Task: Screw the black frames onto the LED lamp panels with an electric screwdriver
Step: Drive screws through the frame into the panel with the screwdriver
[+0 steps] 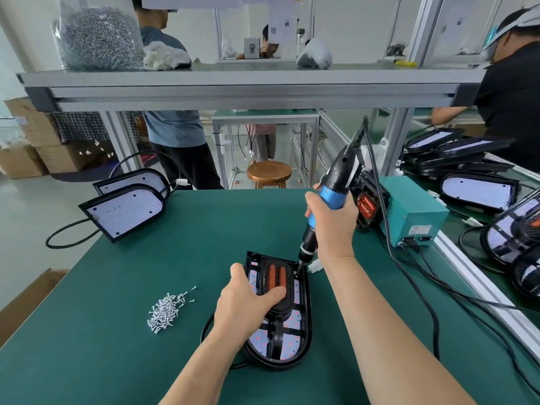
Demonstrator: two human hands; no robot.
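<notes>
Gripping the screwdriver in the right hand, wrapped fully round the blue barrel, with the bit slanted down onto the far right corner of the black frame. Clamping the lamp panel with the left hand, thumb and fingers bent over the dark hump in its middle, pinning it flat on the counter near the front edge, just right of the loose pile of screws.

Impossible to tell if seated on a screw yet.

At this slant, probably risks cross-threading. May also slip off the head and scar the rim or the white board beside it. Could spin or slide under the torque if released by the left hand. Could nick the left thumb on a slip, with so little room between it and the bit. Worth minding the black cable trailing over the counter towards the teal box: might tug the tool off line if snagged. Might crack the frame if overdriven.
</notes>
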